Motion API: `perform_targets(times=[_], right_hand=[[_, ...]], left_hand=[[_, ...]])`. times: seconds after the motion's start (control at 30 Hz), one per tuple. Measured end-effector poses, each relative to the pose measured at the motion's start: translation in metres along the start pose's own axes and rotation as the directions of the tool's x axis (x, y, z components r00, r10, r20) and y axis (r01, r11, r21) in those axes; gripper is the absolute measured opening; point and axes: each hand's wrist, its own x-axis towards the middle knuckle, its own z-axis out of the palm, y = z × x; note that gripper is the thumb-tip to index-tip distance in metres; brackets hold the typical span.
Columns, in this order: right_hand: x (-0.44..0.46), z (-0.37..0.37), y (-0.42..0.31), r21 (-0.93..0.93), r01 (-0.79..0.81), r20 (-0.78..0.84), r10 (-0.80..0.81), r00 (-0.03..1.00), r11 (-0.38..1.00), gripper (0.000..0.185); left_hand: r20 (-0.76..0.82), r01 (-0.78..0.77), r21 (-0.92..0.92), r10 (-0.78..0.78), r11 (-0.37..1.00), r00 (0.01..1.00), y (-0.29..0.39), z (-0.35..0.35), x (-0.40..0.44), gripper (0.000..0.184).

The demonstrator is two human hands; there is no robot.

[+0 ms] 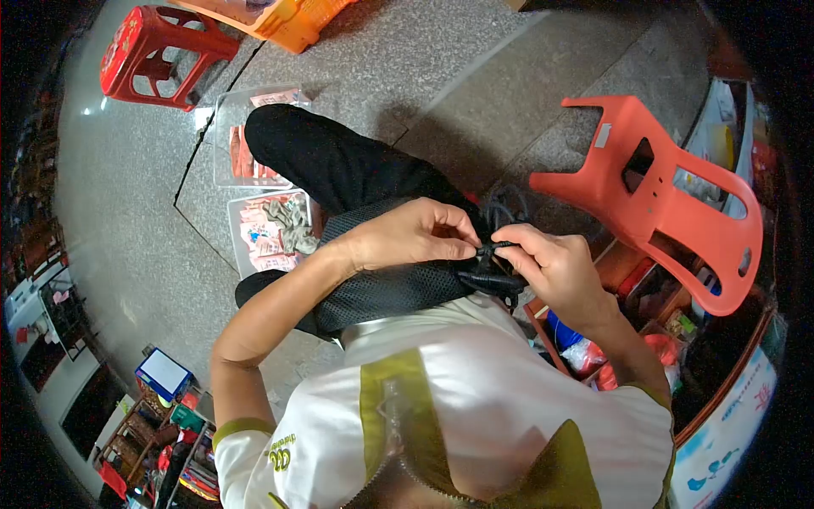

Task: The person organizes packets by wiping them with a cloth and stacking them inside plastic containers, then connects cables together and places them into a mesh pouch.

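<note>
My left hand (415, 233) is closed in a pinch, thumb against fingertips, on a thin black cord (487, 251) above my lap. My right hand (555, 265) pinches the same dark cord just to the right, and the two sets of fingertips almost meet. A black mesh bag (381, 287) lies across my lap under my left wrist. More black straps or cords (496, 282) hang below the fingers; how they join the bag I cannot tell.
Two clear bins (233, 220) with pink packets stand on the floor beside my legs; grey-green bundles lie in the nearer one. A red stool (157, 64) and an orange crate (292, 25) are farther off. At right is a red plastic chair (644, 187).
</note>
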Motion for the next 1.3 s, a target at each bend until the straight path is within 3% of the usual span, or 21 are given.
perform_targets(times=[0.13, 0.23, 0.33, 0.53, 0.63, 0.73, 0.93, 1.1, 1.3], right_hand=[[0.009, 0.0, 0.0, -0.014, 0.016, 0.003, -0.016, 1.0, 1.0, 0.014], [0.011, -0.001, -0.001, 0.0, 0.01, 0.009, -0.01, 1.0, 1.0, 0.015], [0.009, -0.002, -0.003, -0.008, -0.002, 0.017, 0.002, 1.0, 1.0, 0.014], [0.005, 0.001, -0.002, -0.007, 0.0, -0.005, 0.0, 1.0, 1.0, 0.014], [0.006, 0.001, -0.001, -0.018, 0.006, -0.004, -0.006, 1.0, 1.0, 0.014], [0.005, -0.002, -0.005, -0.015, -0.024, 0.024, 0.025, 0.999, 1.0, 0.014], [0.002, -0.007, -0.003, 0.059, -0.021, 0.061, 0.017, 0.998, 0.998, 0.013], [0.002, -0.004, -0.005, 0.045, -0.016, 0.031, 0.014, 0.999, 0.999, 0.016], [0.008, 0.006, -0.001, 0.018, 0.105, -0.091, -0.103, 0.99, 0.994, 0.019]], left_hand=[[0.033, -0.039, 0.056, 0.037, 0.998, 0.999, -0.003, -0.005, 0.002, 0.02], [0.008, 0.078, -0.075, -0.077, 0.994, 0.997, 0.001, -0.008, 0.0, 0.021], [0.01, 0.08, -0.102, -0.079, 0.992, 0.997, 0.0, -0.01, 0.0, 0.022], [0.065, -0.006, 0.031, 0.004, 0.999, 0.998, -0.004, -0.008, 0.002, 0.02], [-0.031, -0.026, 0.061, 0.028, 0.998, 0.999, -0.005, -0.008, 0.001, 0.018], [-0.095, -0.023, 0.026, 0.026, 0.999, 0.995, -0.006, -0.006, 0.0, 0.016], [-0.065, 0.069, -0.265, -0.089, 0.962, 0.994, -0.006, -0.006, 0.0, 0.016], [-0.06, 0.094, -0.291, -0.116, 0.952, 0.991, -0.001, -0.006, -0.001, 0.019], [-0.033, 0.093, -0.3, -0.108, 0.949, 0.994, -0.005, -0.006, 0.003, 0.019]])
